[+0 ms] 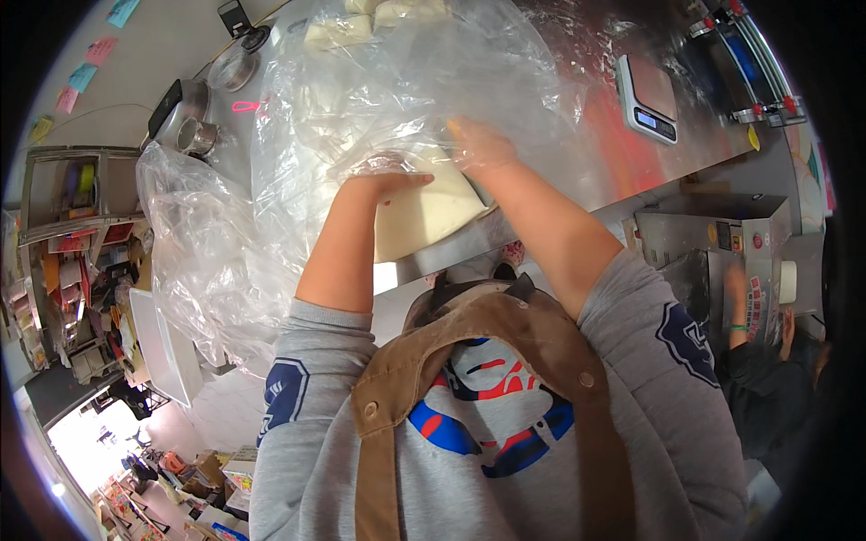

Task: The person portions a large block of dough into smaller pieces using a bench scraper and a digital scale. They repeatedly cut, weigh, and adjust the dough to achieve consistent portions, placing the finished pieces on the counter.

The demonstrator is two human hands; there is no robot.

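Note:
A flat, pale slab of dough lies at the near edge of the steel worktable, partly under a large clear plastic sheet. My left hand rests on the dough with its fingers under the plastic and the thumb showing on the slab. My right hand is at the slab's right side, also partly beneath the plastic; its fingertips are blurred by the film. Whether either hand grips the dough or the plastic is not plain. Paler dough pieces lie under the sheet at the far side.
A digital scale stands on the steel table at the right, near a roller device. Metal cups and a pink-handled tool lie left. Plastic hangs over the left edge. At a machine on the right, a co-worker's arm shows.

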